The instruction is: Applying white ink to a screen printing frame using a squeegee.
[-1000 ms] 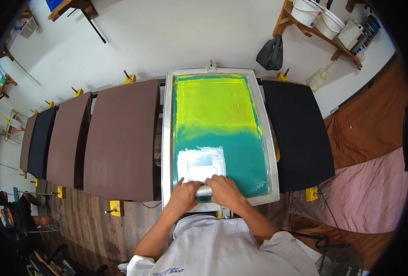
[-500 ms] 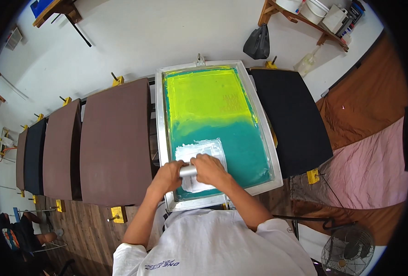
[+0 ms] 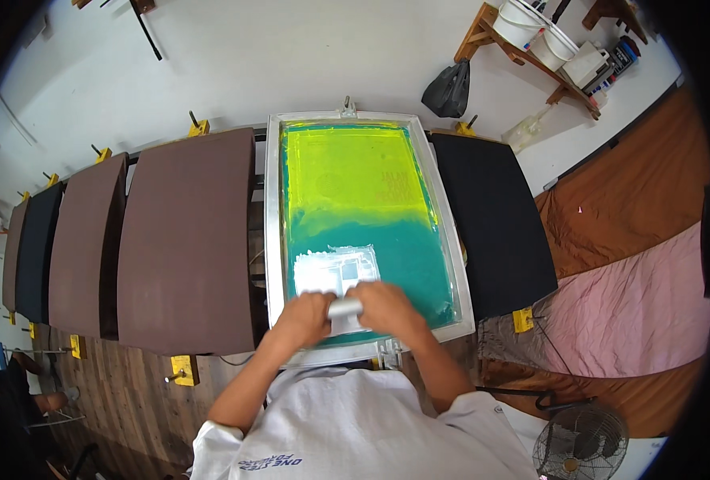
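Both my hands grip a squeegee with a pale bar handle, low on a screen-printing frame. My left hand is closed round its left end and my right hand round its right end. Just beyond them, a patch of white ink lies on the green mesh, with a blocky pattern showing in it. The mesh's far half is coated yellow-green, with faint lettering. My hands hide the squeegee's blade and ends.
Brown fabric-covered boards stand in a row to the left, and a black board adjoins the frame on the right. Yellow clamps stick out at the board ends. A fan stands at lower right; a wall shelf holds white tubs.
My hands have drawn the squeegee toward me, down to the near part of the screen. More of the patterned white patch now shows beyond it. The whole view has shifted slightly.
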Demonstrator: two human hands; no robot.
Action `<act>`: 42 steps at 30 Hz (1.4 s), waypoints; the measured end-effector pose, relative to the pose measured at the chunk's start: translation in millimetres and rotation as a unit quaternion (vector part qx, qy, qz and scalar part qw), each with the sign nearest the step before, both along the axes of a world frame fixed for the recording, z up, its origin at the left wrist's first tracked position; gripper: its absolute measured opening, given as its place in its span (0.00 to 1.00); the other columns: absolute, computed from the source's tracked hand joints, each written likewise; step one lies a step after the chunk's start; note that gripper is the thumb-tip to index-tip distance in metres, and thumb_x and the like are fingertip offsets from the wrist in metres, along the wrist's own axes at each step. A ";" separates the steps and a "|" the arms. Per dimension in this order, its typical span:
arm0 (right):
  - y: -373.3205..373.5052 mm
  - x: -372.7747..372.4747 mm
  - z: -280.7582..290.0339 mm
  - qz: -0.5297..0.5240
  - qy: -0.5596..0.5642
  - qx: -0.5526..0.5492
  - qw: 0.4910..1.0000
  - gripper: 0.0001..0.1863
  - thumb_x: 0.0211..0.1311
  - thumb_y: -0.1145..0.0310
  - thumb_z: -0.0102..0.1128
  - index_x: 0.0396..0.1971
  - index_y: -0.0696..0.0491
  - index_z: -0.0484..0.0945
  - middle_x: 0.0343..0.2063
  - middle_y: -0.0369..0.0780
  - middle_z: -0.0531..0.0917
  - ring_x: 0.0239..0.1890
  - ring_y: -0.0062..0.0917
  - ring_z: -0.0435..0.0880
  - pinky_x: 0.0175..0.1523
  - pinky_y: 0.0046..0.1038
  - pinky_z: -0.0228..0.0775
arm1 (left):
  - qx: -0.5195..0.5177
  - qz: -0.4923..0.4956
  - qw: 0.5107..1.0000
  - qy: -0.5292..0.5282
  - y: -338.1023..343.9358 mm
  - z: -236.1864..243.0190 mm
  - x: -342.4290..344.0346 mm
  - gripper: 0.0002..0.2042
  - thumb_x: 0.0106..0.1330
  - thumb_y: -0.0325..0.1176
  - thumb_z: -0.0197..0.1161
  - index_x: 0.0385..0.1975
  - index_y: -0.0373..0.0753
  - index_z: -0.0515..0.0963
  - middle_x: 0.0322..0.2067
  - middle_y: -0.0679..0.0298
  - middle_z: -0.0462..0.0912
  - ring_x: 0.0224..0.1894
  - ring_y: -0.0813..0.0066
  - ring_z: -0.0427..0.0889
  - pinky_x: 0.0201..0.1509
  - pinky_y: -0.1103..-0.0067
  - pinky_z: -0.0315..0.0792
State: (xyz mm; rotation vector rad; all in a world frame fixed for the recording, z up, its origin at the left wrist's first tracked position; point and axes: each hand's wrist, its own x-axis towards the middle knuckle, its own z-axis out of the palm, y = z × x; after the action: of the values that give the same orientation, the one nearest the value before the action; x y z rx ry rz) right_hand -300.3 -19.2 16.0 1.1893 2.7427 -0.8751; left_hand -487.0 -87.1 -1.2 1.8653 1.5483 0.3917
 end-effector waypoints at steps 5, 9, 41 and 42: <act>68.7 -0.4 -9.1 -0.073 -0.024 -0.021 0.997 0.16 0.42 0.79 0.60 0.36 0.55 0.83 0.36 0.49 0.84 0.42 0.47 0.82 0.47 0.43 0.74 | 0.033 0.034 0.999 -0.001 74.2 -4.7 8.4 0.17 0.47 0.22 0.61 0.40 0.38 0.82 0.32 0.47 0.85 0.37 0.47 0.84 0.44 0.61 0.79; 62.3 7.7 -29.0 -0.023 0.016 0.020 0.999 0.16 0.41 0.79 0.60 0.35 0.56 0.83 0.36 0.49 0.84 0.41 0.48 0.82 0.48 0.43 0.74 | 0.020 0.014 0.999 0.035 71.1 -17.2 11.2 0.17 0.44 0.21 0.63 0.39 0.37 0.82 0.32 0.46 0.85 0.36 0.47 0.85 0.44 0.62 0.79; -66.1 32.9 -26.4 -0.010 0.049 0.065 0.997 0.26 0.37 0.81 0.64 0.44 0.54 0.74 0.45 0.44 0.74 0.49 0.40 0.74 0.54 0.38 0.70 | 0.060 0.041 0.997 0.023 -67.4 -19.5 41.6 0.27 0.45 0.19 0.64 0.51 0.38 0.75 0.53 0.49 0.77 0.56 0.51 0.77 0.69 0.58 0.63; -64.9 33.8 -20.8 -0.005 0.032 0.034 0.999 0.25 0.39 0.81 0.63 0.44 0.54 0.75 0.44 0.43 0.75 0.49 0.40 0.75 0.54 0.39 0.71 | 0.054 0.039 0.997 0.025 -68.9 -16.2 41.2 0.26 0.46 0.21 0.65 0.51 0.39 0.76 0.49 0.50 0.80 0.54 0.53 0.79 0.69 0.57 0.63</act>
State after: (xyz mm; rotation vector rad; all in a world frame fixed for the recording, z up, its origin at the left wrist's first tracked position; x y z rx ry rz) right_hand -266.4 -84.1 -4.7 1.2093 2.8413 -0.8404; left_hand -445.8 -156.0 -17.3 1.9133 1.6673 0.4759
